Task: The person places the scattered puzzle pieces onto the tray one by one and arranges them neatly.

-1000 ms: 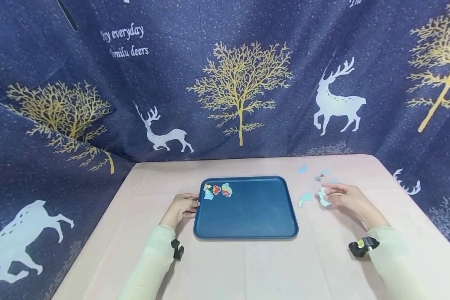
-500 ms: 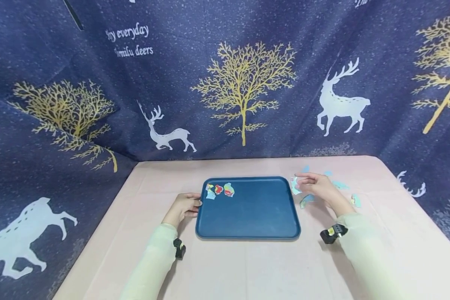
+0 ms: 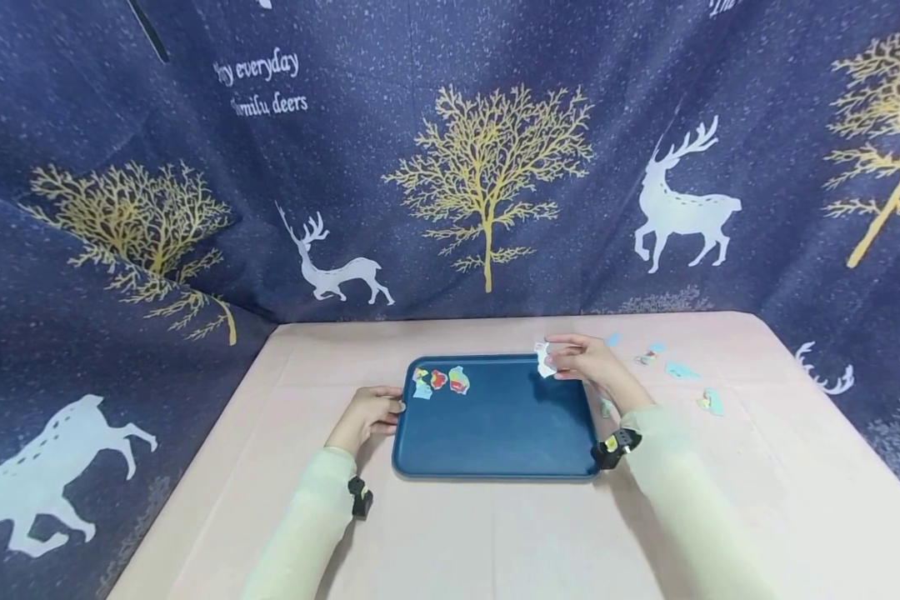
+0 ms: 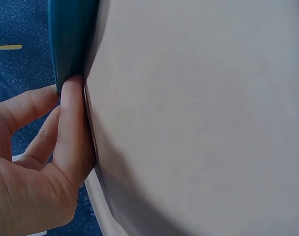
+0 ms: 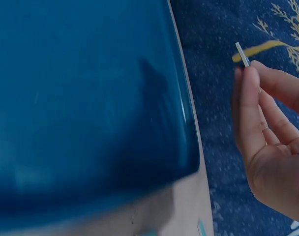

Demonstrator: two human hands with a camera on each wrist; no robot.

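Note:
My right hand [image 3: 588, 365] pinches a pale, irregular puzzle piece [image 3: 545, 360] over the upper right part of the blue tray [image 3: 495, 433]. In the right wrist view the piece [image 5: 242, 54] shows edge-on as a thin strip between thumb and fingertips. At the tray's left side, my left hand [image 3: 367, 417] holds the rim. The left wrist view has the thumb and fingers of that hand [image 4: 46, 162] right at the tray's edge [image 4: 73, 39]. Three colourful puzzle pieces lie in the tray's upper left corner, among them a red one [image 3: 438, 379].
Several light blue puzzle pieces lie on the pink tablecloth [image 3: 450, 533] to the right, such as one near the right sleeve [image 3: 711, 402] and another farther back [image 3: 681, 370]. A dark blue curtain [image 3: 330, 167] with deer and trees hangs behind the table.
My right hand has carried the puzzle piece left, from the pieces on the cloth to above the tray. My left hand has stayed at the tray's left edge.

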